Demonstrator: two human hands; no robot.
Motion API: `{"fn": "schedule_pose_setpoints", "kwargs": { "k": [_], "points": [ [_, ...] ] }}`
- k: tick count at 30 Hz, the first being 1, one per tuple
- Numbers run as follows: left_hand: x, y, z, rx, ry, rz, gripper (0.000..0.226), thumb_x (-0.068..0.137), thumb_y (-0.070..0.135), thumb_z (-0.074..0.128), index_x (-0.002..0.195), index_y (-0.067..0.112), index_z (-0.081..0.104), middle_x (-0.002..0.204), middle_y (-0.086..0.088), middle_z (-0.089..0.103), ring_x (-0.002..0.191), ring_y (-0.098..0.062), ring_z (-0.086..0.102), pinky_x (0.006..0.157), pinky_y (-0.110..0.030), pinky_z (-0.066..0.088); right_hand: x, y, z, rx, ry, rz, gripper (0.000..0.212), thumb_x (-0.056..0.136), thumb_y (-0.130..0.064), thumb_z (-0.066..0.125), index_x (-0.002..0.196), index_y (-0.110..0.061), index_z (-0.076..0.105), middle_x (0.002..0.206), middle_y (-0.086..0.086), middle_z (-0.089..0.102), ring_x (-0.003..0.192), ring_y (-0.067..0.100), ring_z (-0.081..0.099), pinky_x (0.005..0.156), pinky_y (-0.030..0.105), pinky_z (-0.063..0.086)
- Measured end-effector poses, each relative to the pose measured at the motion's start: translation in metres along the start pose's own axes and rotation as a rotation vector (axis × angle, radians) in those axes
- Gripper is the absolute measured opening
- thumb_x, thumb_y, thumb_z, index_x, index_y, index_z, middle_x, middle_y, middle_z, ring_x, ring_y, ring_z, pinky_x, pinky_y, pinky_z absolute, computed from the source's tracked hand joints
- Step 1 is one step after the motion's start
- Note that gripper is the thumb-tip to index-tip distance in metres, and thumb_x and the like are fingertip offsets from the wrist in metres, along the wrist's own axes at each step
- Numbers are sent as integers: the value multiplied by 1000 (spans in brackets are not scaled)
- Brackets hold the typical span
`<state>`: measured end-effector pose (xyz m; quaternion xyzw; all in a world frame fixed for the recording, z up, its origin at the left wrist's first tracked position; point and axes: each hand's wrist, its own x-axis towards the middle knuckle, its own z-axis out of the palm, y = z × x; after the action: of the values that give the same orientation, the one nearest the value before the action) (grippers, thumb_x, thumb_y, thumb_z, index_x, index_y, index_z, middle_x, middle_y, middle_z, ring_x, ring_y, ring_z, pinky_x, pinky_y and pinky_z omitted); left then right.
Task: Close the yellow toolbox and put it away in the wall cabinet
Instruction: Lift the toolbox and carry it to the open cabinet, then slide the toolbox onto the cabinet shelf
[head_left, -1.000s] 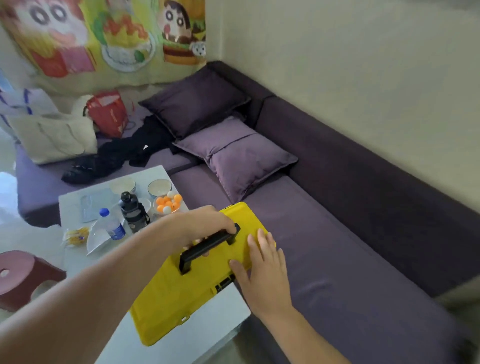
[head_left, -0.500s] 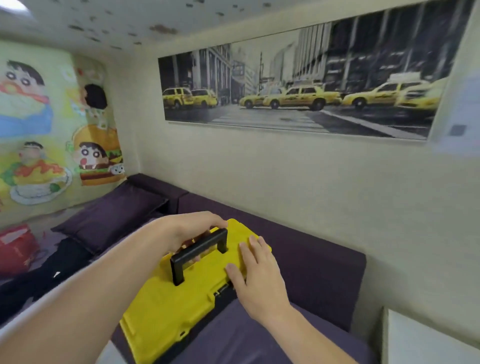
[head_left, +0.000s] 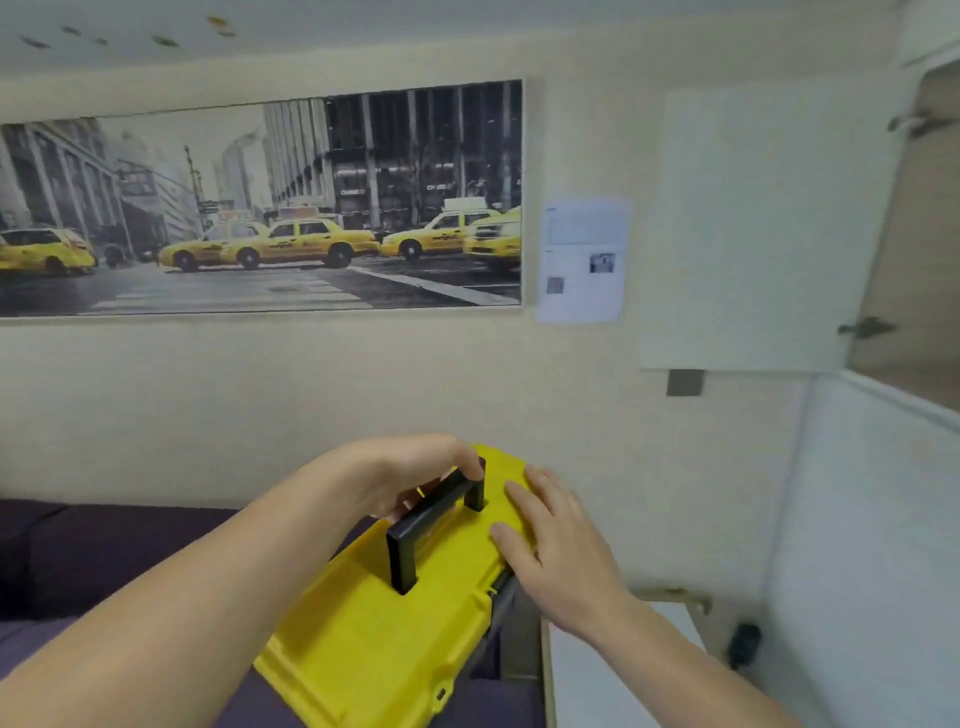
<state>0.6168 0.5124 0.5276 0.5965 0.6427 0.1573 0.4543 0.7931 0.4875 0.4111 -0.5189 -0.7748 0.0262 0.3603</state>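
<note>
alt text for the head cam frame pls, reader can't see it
A person carries a closed yellow toolbox, left hand gripping its black handle, right hand flat on the lid. An open wall cabinet is at upper right; a taxi street photo hangs on the wall behind.

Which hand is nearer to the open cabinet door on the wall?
Right. The right hand lies flat on the yellow toolbox lid, on the side toward the cabinet door; the left hand grips the black handle, farther left.

Looks like a home living room: purple sofa (head_left: 104, 551), big taxi print (head_left: 260, 208) on the wall, open wall cabinet (head_left: 914, 260).
</note>
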Motion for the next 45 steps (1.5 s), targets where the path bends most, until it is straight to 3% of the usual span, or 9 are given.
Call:
{"fn": "schedule_pose_setpoints", "kwargs": {
  "k": [6, 11, 16, 23, 32, 36, 39, 41, 45],
  "points": [
    [70, 112, 84, 42, -116, 148, 23, 77, 37, 61, 86, 16, 59, 77, -7, 51, 63, -23, 51, 57, -26, 41, 3, 114, -75, -128, 87, 162, 65, 91, -59, 32, 144, -21, 36, 158, 4, 22, 145, 16, 10, 118, 34, 9],
    [124, 204, 157, 58, -186, 215, 22, 78, 36, 60, 77, 15, 56, 68, -5, 49, 56, -21, 49, 50, -24, 39, 11, 217, -137, -196, 141, 219, 63, 93, -59, 28, 144, -23, 35, 158, 2, 22, 145, 16, 8, 118, 36, 10],
    [166, 303, 222, 85, -247, 264, 24, 80, 36, 60, 76, 12, 54, 72, -7, 49, 61, -22, 47, 57, -29, 39, 23, 312, -205, -233, 179, 275, 62, 93, -59, 27, 144, -25, 34, 158, 2, 21, 145, 15, 8, 118, 36, 9],
    [225, 426, 297, 138, -365, 360, 26, 78, 33, 58, 82, 8, 56, 71, -7, 52, 54, -20, 48, 50, -23, 41, 46, 425, -293, -318, 246, 356, 59, 93, -57, 31, 142, -25, 39, 154, 3, 30, 142, 18, 18, 115, 39, 22],
    [339, 568, 397, 157, -625, 546, 13, 77, 17, 57, 69, 8, 53, 43, -2, 53, 32, -14, 46, 36, -14, 37, 82, 566, -375, -496, 277, 587, 59, 94, -56, 31, 142, -23, 40, 152, 2, 33, 139, 18, 25, 113, 37, 24],
    [385, 633, 445, 199, -734, 600, 16, 81, 20, 56, 73, 8, 51, 54, -4, 49, 37, -15, 44, 37, -14, 37, 100, 617, -408, -576, 288, 753, 55, 94, -57, 30, 136, -25, 45, 148, 5, 39, 133, 21, 32, 106, 38, 29],
    [412, 676, 482, 222, -766, 636, 17, 82, 23, 57, 82, 7, 53, 65, -6, 50, 47, -17, 46, 39, -19, 39, 112, 643, -425, -592, 330, 887, 44, 93, -56, 30, 115, -27, 55, 128, 3, 50, 118, 21, 44, 90, 37, 39],
    [426, 698, 507, 216, -792, 651, 17, 81, 24, 59, 85, 7, 55, 69, -7, 52, 50, -19, 47, 39, -19, 41, 117, 656, -431, -587, 367, 962, 44, 94, -51, 34, 121, -23, 54, 132, 5, 48, 120, 23, 43, 91, 38, 38],
    [445, 728, 553, 181, -837, 683, 13, 81, 18, 59, 74, 8, 54, 67, -8, 50, 51, -21, 44, 47, -25, 40, 120, 668, -431, -529, 434, 1071, 58, 95, -51, 36, 140, -15, 40, 147, 7, 37, 131, 26, 35, 106, 40, 33]
  ]
}}
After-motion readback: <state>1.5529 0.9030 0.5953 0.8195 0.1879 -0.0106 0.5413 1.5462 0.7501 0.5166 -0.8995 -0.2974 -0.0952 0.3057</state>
